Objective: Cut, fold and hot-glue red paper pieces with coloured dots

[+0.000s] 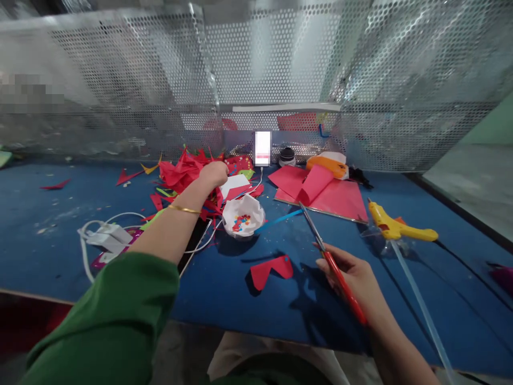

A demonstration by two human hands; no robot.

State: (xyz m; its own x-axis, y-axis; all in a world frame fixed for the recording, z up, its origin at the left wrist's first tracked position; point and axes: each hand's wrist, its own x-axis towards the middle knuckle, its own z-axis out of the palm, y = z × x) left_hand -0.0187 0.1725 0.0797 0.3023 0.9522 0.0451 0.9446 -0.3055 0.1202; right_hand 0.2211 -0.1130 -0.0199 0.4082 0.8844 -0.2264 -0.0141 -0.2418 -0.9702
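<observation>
My left hand (214,174) reaches to the far side of the table, beside a heap of crumpled red paper scraps (182,174) and a red piece with coloured dots (240,162). It looks curled; its fingertips are hidden. In my right hand (356,278) are red-handled scissors (339,275), seen edge-on with the blades together, pointing away. Close to their tip ends a narrow blue strip (280,218), which stretches from a white paper-lined bowl (226,214) holding small coloured bits (241,222). A red heart-like paper cutout (272,270) lies nearer me.
On the right lies a yellow glue gun (388,222) with a long clear stick and a cable. Red sheets (340,199) are stacked behind. A white charger (110,237) with cables is at left, and a lit phone (262,149) leans against the perforated metal screen (276,59).
</observation>
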